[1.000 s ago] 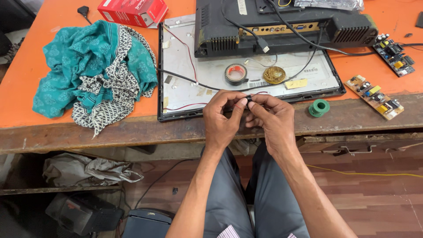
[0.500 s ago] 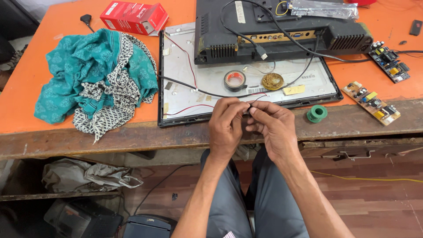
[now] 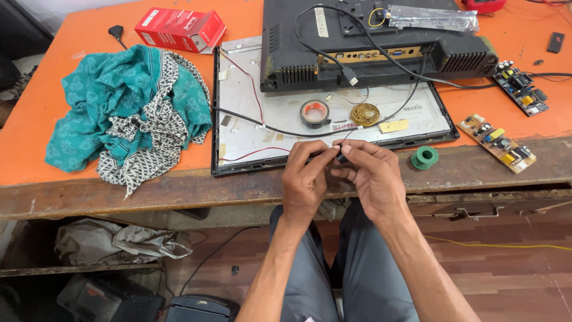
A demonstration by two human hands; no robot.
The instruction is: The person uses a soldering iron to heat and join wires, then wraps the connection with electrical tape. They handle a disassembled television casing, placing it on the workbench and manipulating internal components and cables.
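Both hands (image 3: 336,173) pinch thin wires (image 3: 335,154) (red box (image 3: 180,28) far-left).

- An electronics repair workshop, with work done at a worn orange workbench (image 3: 53,161) whose front edge is chipped bare wood.
- A dismantled flat screen lies on it: metal back panel (image 3: 381,110) and black rear casing (image 3: 333,42).
- Loose circuit boards (image 3: 496,139), a tape roll (image 3: 314,112) and a green wire spool (image 3: 424,157) lie about.
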